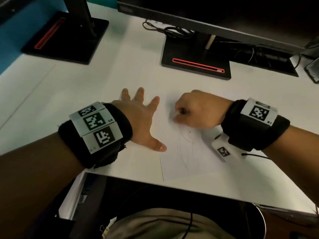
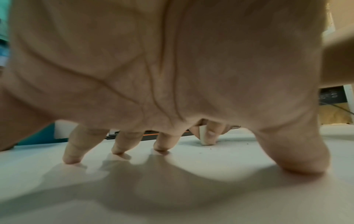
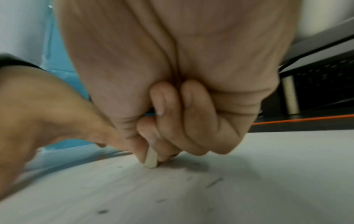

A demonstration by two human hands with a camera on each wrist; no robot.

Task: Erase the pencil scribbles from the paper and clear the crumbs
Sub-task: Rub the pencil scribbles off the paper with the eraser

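Head view: the paper (image 1: 172,163) is pinned to the white desk (image 1: 86,83) by the splayed left hand (image 1: 138,121), while a white eraser (image 3: 151,159) is pinched against it by the right hand (image 1: 198,109).

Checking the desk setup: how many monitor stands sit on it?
2: one black stand at the far left of the desk, one at the centre beyond the hands, under the monitor. More may lie outside the frame.
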